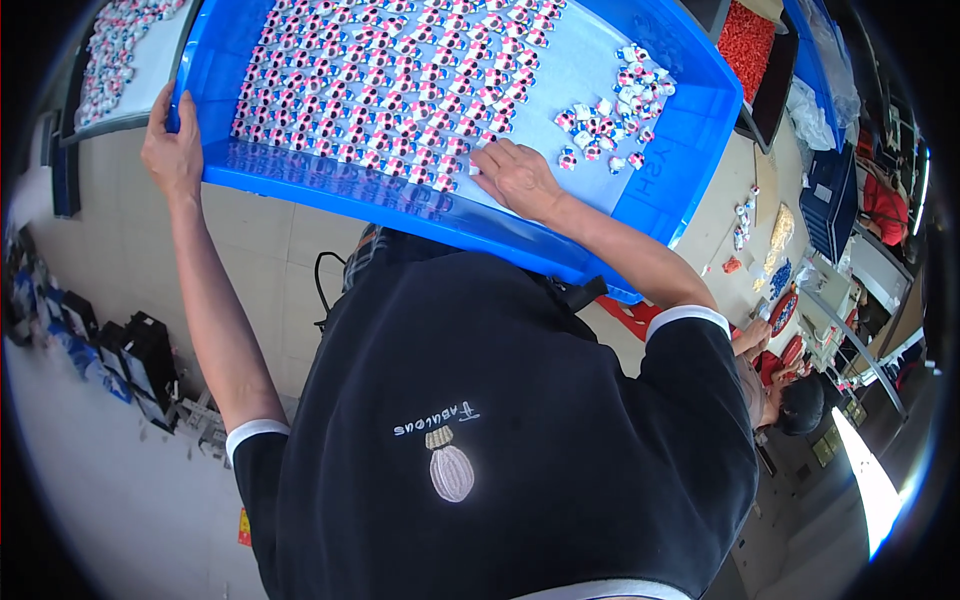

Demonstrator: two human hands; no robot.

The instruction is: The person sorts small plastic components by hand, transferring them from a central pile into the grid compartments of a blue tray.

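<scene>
A large blue plastic bin (330,195) lies across the top of the head view. Small white, pink and blue figurines (380,90) with black eye spots stand in close rows on its pale lining, and a loose heap of the same figurines (640,95) fills the right end. My left hand (172,150) grips the bin's left rim, fingers wrapped round the edge. Inside the bin, at the near right end of the rows, my right hand (520,180) has its fingers bent together. A bit of white shows by its fingertips; what they hold is mostly hidden.
At the upper left is a pale tray (150,85) with more small figurines. To the right are red pieces (745,50) in a dark container, a dark blue crate (832,205) and small piles on the floor. Another person (800,400) works at the far right.
</scene>
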